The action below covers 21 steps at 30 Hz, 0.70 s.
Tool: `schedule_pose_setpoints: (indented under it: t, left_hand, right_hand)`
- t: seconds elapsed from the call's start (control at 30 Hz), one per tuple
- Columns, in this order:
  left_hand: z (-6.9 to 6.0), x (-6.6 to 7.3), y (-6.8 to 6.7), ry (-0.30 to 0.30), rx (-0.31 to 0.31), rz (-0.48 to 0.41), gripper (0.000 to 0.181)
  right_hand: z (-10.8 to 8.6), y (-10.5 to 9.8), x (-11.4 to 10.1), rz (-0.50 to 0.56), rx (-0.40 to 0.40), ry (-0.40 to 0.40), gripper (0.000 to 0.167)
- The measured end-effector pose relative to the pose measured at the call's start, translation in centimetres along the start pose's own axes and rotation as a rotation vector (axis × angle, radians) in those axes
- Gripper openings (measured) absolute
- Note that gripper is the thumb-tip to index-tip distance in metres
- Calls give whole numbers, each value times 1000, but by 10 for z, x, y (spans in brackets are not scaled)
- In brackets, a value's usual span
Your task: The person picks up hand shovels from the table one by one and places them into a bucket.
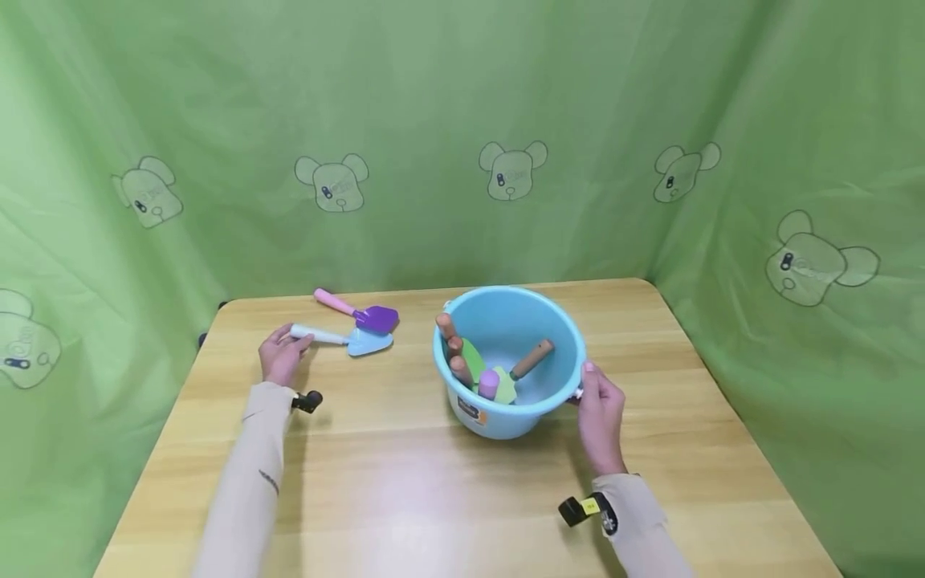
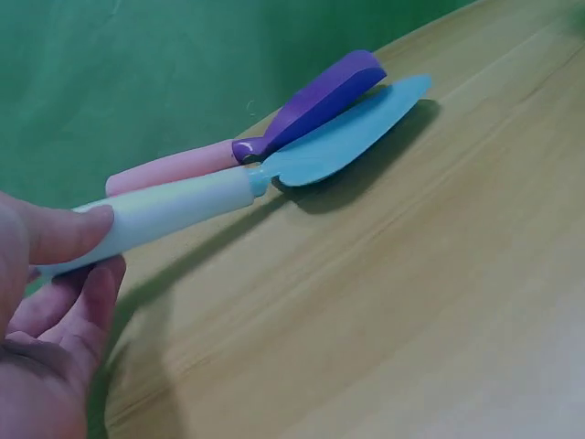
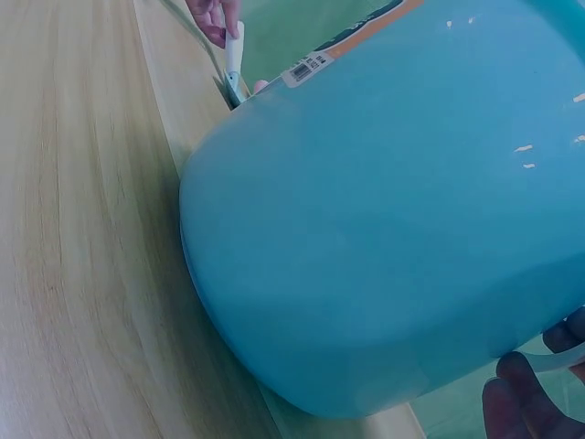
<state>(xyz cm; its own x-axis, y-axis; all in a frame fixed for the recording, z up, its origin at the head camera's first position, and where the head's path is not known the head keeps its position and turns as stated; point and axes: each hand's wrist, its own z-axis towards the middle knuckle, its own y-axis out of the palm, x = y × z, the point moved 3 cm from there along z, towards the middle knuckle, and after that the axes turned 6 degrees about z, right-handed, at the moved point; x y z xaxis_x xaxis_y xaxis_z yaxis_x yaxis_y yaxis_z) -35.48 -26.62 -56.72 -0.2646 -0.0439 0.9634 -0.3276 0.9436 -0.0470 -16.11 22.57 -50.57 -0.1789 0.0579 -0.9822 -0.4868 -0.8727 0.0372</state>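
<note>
My left hand (image 1: 283, 353) pinches the end of a pale handle on a toy trowel with a light blue blade (image 1: 369, 341). In the left wrist view the thumb lies on top of the trowel's handle (image 2: 174, 215) and fingers are beneath it. Just behind lies a second toy shovel with a pink handle and purple blade (image 1: 379, 319). My right hand (image 1: 602, 409) grips the right rim of a light blue bucket (image 1: 506, 421), thumb on the rim. Inside the bucket are several garden tools with brown handles (image 1: 532, 359), green blades and one purple handle end (image 1: 488, 384).
The wooden table (image 1: 405, 498) carries all of this. Green curtain walls (image 1: 433, 96) with bear-face prints close in the back and both sides. A sticker with a barcode (image 3: 309, 68) is on the bucket's side.
</note>
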Motion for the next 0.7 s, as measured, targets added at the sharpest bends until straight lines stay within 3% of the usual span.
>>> schedule_pose_setpoints:
  t: [0.3,0.5,0.7]
  left_hand:
    - [-22,-9,-2,-102,-99,-141,65]
    - [-33,-3,-3,-62,-143,-207,64]
    - [-45,7,-11,-20,-172,-202,62]
  right_hand:
    - [-1,-3,1,-35,5,5,51]
    - [1,-1,-2,-26,6,-13,51]
    - [1,2,-3,-39,5,-8,52]
